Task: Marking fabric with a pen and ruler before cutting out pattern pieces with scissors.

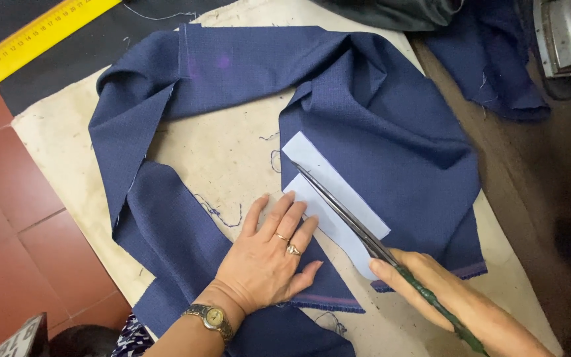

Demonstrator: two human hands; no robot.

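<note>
cloth (378,125): spread on the table cover (232,158), looping from front left round the back to the right
paper pattern (338,205): on the cloth's right part
scissors (358,225): across the paper pattern, tips toward the back
left hand (272,258): flat on the cloth, just left of the scissors, fingertips touching the paper pattern
right hand (444,297): front right, on the scissors' handles
ruler (28,39): back left, well apart from the cloth
</note>
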